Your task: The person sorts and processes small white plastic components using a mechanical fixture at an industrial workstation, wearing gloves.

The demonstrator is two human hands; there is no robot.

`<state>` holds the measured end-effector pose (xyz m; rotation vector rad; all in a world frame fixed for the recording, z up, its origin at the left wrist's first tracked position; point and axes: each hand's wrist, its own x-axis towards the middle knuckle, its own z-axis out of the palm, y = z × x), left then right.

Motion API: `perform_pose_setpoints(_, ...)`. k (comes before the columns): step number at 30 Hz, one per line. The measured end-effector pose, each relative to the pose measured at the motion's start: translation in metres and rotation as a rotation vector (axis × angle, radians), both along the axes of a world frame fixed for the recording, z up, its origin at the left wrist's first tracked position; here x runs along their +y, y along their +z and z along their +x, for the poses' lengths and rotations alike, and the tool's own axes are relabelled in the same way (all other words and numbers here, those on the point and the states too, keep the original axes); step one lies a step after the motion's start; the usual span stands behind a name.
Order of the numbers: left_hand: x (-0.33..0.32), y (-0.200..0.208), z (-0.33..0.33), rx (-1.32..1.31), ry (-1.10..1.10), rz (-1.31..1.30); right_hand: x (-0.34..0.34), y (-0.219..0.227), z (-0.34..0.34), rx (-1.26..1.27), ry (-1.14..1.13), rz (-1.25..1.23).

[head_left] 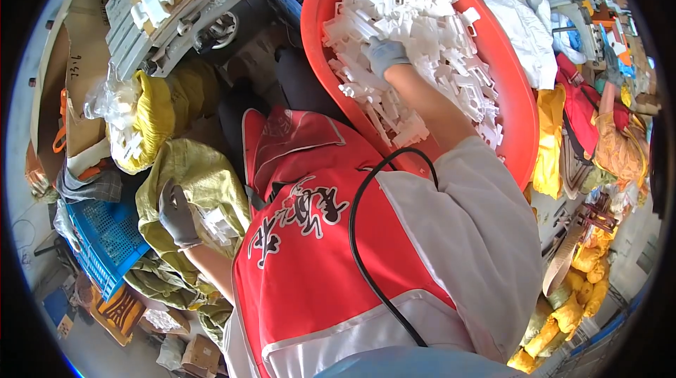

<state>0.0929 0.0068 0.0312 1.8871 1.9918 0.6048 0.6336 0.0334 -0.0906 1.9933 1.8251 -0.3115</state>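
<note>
A red oval tub [521,124] stands at the upper right, heaped with white plastic toy-gun-shaped parts [429,33]. My right hand [386,55], in a grey glove, reaches into the heap with its fingers curled onto a white part [357,28]; the fingertips are partly hidden. On the left, my grey-gloved left hand [177,217] rests at an olive-yellow woven sack [186,163], its fingers loosely apart and nothing visible in them. More white parts [220,226] show in the sack's mouth, close to that hand.
A grey metal machine fixture [151,40] carries a white part at the upper left. Beside it are a yellow bag [165,107] and cardboard [84,82]. A blue plastic crate [109,240] stands at the left. White sacks [517,26] lie beyond the tub; another person's arm [607,100] shows far right.
</note>
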Motion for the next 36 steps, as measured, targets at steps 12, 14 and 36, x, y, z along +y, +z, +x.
perform_pose_setpoints(12,0.002,-0.006,0.018,0.036,-0.035,0.019,-0.061,-0.052,0.089,0.592,-0.436,0.507)
perform_pose_setpoints(14,0.011,0.001,0.027,0.037,-0.076,0.115,-0.064,-0.037,0.077,0.675,-0.464,0.528)
perform_pose_setpoints(36,0.169,0.137,0.142,-0.029,-0.387,0.551,-0.021,0.07,-0.037,1.737,-0.629,0.666)
